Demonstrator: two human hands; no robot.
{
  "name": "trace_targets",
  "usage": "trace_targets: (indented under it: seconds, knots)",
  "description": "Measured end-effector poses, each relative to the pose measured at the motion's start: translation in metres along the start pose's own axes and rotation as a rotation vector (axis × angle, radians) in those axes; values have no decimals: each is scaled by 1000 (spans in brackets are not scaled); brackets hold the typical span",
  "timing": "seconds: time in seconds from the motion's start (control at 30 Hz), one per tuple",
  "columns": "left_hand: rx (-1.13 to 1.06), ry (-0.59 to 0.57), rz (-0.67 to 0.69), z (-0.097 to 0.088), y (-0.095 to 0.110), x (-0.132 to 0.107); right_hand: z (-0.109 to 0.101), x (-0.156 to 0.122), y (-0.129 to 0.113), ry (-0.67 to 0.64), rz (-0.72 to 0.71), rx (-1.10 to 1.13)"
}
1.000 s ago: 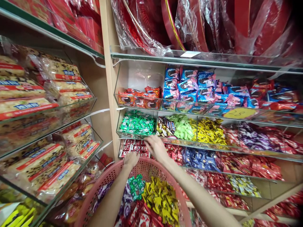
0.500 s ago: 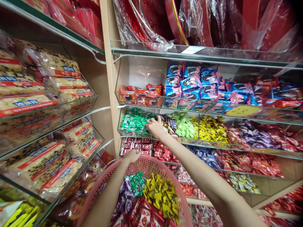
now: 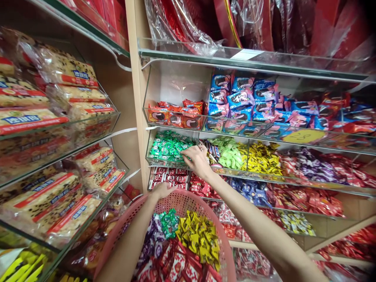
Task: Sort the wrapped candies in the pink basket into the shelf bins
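My left hand (image 3: 162, 190) is closed over the far rim of a pink perforated basket (image 3: 117, 231). Inside the basket lie green-wrapped candies (image 3: 169, 223), yellow-wrapped candies (image 3: 199, 239), purple-wrapped candies (image 3: 152, 241) and red-wrapped candies (image 3: 183, 262). Reaching forward to a clear shelf bin, my right hand (image 3: 198, 161) has its fingers apart at the right side of a pile of green-wrapped candies (image 3: 169, 145). Nothing shows in its fingers. Just right of that hand are dark-wrapped bars (image 3: 214, 150) and pale green packets (image 3: 230, 152).
More bins hold yellow-wrapped candies (image 3: 264, 158) and purple-wrapped candies (image 3: 314, 164). Blue cookie packets (image 3: 242, 98) fill the tier above, behind a clear front edge. Packaged puffed-rice bars (image 3: 70, 70) crowd shelves at left. A wooden upright (image 3: 136, 98) separates the two shelf sections.
My right hand's fingers have spread from a more curled pose, staying by the green candies. My left hand stays on the rim. The view has shifted slightly.
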State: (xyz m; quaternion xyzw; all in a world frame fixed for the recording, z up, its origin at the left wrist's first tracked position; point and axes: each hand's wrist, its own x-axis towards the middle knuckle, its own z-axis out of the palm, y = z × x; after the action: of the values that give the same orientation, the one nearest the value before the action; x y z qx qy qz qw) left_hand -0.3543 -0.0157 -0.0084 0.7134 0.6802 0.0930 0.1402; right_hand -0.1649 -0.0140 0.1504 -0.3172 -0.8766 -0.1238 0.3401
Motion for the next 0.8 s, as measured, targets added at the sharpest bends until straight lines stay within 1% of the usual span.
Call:
trace_targets:
  seconds: [0.07, 0.1, 0.13, 0.2, 0.27, 0.33, 0.4, 0.43, 0.5, 0.57, 0.7, 0.8]
  knots:
    - [-5, -9, 1, 0, -1, 1, -3, -19, -13, 22, 51, 217]
    - [-12, -19, -6, 0, -1, 1, 0, -31, -19, -5, 70, 307]
    - [-19, -33, -15, 0, 0, 2, 6, -44, -23, -54, 86, 383]
    - [-22, -44, -28, 1, 0, 2, 25, -70, -29, -176, 144, 482]
    - [-9, -30, -26, 1, 1, 1, 48, -96, -32, -299, 238, 506]
    - [-1, -8, -14, 1, 1, 0, 69, -115, -34, -405, 283, 481]
    - [-10, -5, -3, 1, 1, -1, 80, -125, -37, -438, 303, 405]
    - [-17, -6, -4, 1, 1, -2, 81, -126, -38, -428, 302, 364]
    - [-23, -8, -20, 2, 0, -1, 76, -118, -41, -389, 267, 307]
    - [-27, -15, -31, 2, -1, 0, 63, -99, -44, -348, 201, 296]
    - [-31, -21, -6, 2, 0, 1, 32, -46, -43, -244, 80, 240]
    - [-14, -17, -16, 0, 1, -1, 15, -7, -35, -186, 36, 110]
